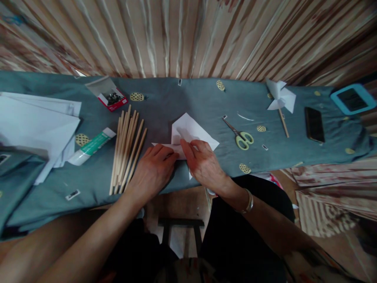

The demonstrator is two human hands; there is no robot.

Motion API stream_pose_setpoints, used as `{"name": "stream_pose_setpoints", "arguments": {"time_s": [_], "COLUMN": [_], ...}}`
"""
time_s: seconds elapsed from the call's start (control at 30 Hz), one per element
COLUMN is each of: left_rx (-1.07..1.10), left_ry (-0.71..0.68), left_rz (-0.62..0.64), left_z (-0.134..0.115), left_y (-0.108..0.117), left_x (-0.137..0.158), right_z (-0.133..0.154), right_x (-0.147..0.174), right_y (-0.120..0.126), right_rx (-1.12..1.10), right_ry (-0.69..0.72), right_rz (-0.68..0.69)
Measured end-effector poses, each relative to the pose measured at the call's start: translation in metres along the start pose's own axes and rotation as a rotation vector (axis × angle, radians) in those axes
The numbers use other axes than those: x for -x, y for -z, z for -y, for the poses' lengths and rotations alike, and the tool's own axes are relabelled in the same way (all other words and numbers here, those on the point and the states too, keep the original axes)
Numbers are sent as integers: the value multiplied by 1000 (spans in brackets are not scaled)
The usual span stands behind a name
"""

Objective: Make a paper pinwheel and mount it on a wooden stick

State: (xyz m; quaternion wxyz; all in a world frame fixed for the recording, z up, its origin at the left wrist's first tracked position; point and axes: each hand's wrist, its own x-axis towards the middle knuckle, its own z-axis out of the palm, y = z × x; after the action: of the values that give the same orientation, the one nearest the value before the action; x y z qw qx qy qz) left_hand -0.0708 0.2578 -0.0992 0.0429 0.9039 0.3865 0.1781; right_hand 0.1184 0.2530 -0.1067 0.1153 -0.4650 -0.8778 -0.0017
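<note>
A folded sheet of white paper (191, 131) lies on the cloth in front of me, with flaps pointing out to the left, right and near side. My left hand (157, 163) is closed on the paper's left flap, its fingers bent and the thumb against the near edge. On the middle of the paper presses my right hand (203, 159), fingers curled together, partly covering the folds. Left of my hands several wooden sticks (126, 145) lie in a bundle. To the right rest scissors (240, 135) with light green handles.
A red box of dark pins (114, 100) stands open at the back left. A green-white glue tube (92, 146) lies near stacked white paper (32, 122). At right are a paper pinwheel (281, 98) on a stick, a dark phone (314, 124) and a blue-framed device (352, 98).
</note>
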Motion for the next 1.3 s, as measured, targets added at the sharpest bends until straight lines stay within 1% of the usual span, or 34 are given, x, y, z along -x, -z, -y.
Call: {"name": "stream_pose_setpoints", "arguments": {"time_s": [0.13,0.2,0.27,0.4,0.47,0.5,0.57,0.67,0.73,0.9,1.13,1.2,1.3], "left_rx": [1,4,6,-10,-15,-14,-10,-10,-21,-46,-36,-40,-12], "left_ry": [4,-3,-9,-21,-31,-35,-41,-46,-48,-29,15,22,-11], "left_rz": [-1,-7,-12,-18,-33,-44,-65,-86,-97,-142,-146,-170,-180], "left_z": [0,0,0,0,1,1,2,4,5,11,23,19,3], "left_y": [0,0,1,2,1,1,0,-2,-3,-2,4,8,12], "left_x": [0,0,-1,0,0,0,1,1,1,-1,-5,-5,-3], "right_z": [2,-1,-6,-27,-40,-47,-59,-66,-65,-55,-45,-44,-42], "right_x": [-1,-1,0,4,6,6,6,7,9,18,28,29,30], "right_y": [0,3,8,17,19,18,17,14,13,17,24,25,27], "right_rx": [-1,-55,-195,-603,-672,-648,-529,-376,-346,-396,-469,-483,-500], "right_ry": [1,-29,-88,-272,-347,-376,-409,-401,-388,-409,-493,-514,-534], "right_rz": [8,11,-10,-118,-182,-212,-239,-197,-168,-167,-152,-155,-142]}}
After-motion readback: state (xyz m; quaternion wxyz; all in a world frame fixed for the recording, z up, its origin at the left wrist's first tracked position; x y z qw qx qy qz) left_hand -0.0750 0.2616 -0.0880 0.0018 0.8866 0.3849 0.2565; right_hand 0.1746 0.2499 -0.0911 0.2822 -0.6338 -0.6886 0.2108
